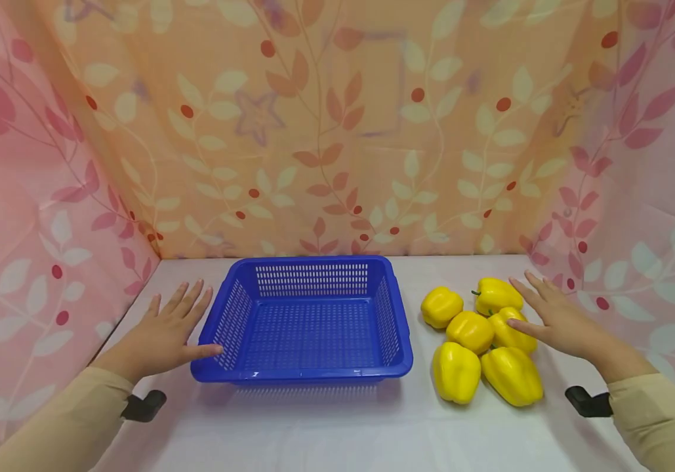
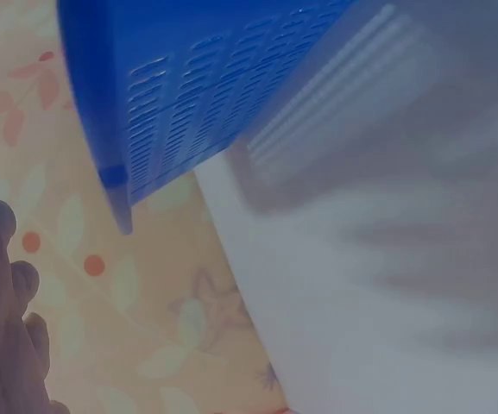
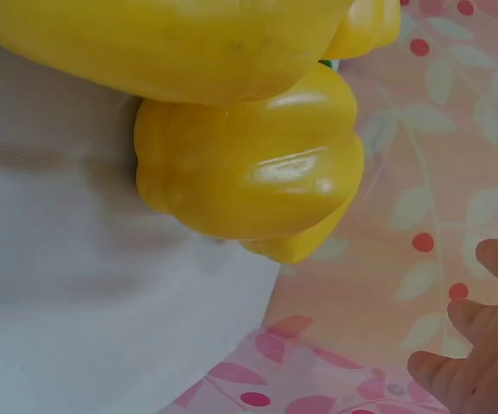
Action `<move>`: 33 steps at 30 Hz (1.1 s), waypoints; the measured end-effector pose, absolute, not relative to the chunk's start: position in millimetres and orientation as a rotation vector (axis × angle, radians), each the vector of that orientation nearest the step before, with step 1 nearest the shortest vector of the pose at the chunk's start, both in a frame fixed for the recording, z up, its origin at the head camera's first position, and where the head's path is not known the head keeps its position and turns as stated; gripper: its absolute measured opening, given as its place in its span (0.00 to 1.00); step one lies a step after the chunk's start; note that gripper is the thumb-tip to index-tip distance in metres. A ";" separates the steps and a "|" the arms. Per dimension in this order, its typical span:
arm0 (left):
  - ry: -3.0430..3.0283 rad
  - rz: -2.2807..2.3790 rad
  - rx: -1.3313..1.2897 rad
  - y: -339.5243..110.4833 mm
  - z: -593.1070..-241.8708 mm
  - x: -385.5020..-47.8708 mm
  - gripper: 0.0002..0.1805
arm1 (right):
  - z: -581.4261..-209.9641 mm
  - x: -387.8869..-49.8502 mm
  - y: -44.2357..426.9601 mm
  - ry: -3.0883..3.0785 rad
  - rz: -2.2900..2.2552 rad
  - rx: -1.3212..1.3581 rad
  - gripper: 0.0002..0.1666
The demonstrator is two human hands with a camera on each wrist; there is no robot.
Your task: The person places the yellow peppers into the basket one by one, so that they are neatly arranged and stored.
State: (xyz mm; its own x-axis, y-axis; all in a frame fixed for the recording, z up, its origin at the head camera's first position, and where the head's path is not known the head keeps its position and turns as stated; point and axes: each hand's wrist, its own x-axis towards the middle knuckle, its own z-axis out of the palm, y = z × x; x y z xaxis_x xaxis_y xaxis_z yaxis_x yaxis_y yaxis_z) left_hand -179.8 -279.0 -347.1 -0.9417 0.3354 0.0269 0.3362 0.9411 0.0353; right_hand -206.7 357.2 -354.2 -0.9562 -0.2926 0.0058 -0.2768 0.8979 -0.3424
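Yellow peppers (image 1: 470, 332) beside spread right hand (image 1: 567, 326), blue basket (image 1: 313, 334) beside spread left hand (image 1: 157, 339)

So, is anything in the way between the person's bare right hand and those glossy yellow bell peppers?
Nothing visible: the bare right hand is close beside the six glossy yellow bell peppers, and no other object shows between them.

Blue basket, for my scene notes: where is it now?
In the head view, the blue basket stands just left of centre on the table, left of the yellow peppers.
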 end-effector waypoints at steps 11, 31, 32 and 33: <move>-3.081 -0.100 -0.571 -278.1 -353.8 -182.7 0.59 | -361.4 -207.5 368.5 2.944 -0.697 -0.405 0.51; -3.086 -0.167 -0.611 -276.7 -364.9 -183.2 0.59 | -382.9 -216.7 381.2 2.900 -0.686 -0.381 0.46; -3.090 -0.164 -0.609 -276.5 -364.6 -182.9 0.59 | -384.1 -217.5 380.6 2.899 -0.677 -0.381 0.47; -3.089 -0.164 -0.612 -276.2 -364.5 -182.7 0.59 | -385.2 -218.3 380.3 2.899 -0.668 -0.379 0.47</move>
State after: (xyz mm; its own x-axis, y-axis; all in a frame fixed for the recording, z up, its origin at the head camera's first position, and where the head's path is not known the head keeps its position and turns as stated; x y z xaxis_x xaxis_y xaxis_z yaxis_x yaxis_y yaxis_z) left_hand -182.7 -276.2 -364.5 -0.9247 0.3807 0.0085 0.3794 0.9193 0.1042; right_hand -218.3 380.3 -385.2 -0.9581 -0.2744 -0.0816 -0.2111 0.8697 -0.4462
